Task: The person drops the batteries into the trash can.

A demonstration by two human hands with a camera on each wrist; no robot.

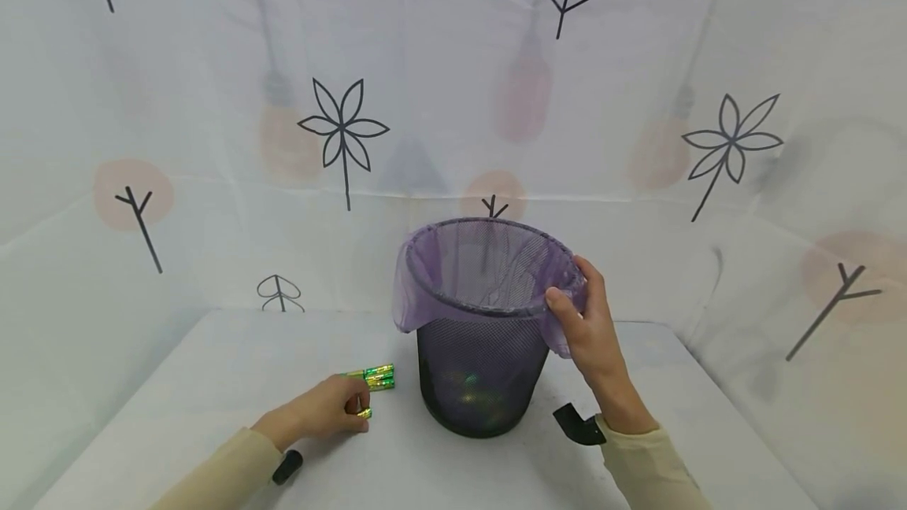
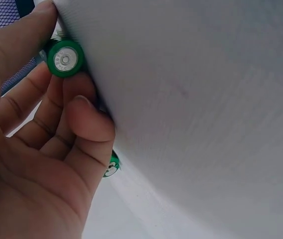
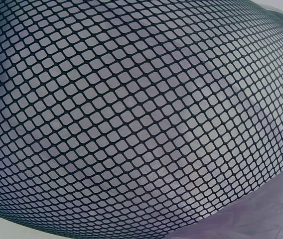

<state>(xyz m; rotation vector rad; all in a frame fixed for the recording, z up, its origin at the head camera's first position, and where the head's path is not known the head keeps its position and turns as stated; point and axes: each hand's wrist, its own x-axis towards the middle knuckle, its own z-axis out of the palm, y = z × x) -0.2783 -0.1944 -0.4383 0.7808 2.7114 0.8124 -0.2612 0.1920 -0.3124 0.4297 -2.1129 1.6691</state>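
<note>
A black mesh bin (image 1: 482, 376) with a purple liner (image 1: 418, 290) stands on the white table (image 1: 212, 384). My right hand (image 1: 584, 321) grips the bin's right rim over the liner. Its wrist view shows only the mesh wall (image 3: 131, 114) and a bit of liner (image 3: 261, 219). My left hand (image 1: 333, 408) rests on the table left of the bin, fingers curled round a green battery (image 1: 364, 413). In the left wrist view that battery (image 2: 65, 59) shows end-on between thumb and fingers, with another green battery end (image 2: 111, 168) below. Two or three more green batteries (image 1: 375, 376) lie just beyond the hand.
Printed white cloth walls close in the table at the back and both sides. Something green and shiny shows through the mesh at the bin's bottom (image 1: 471, 392). Bare tabletop lies in front of the bin and to its right.
</note>
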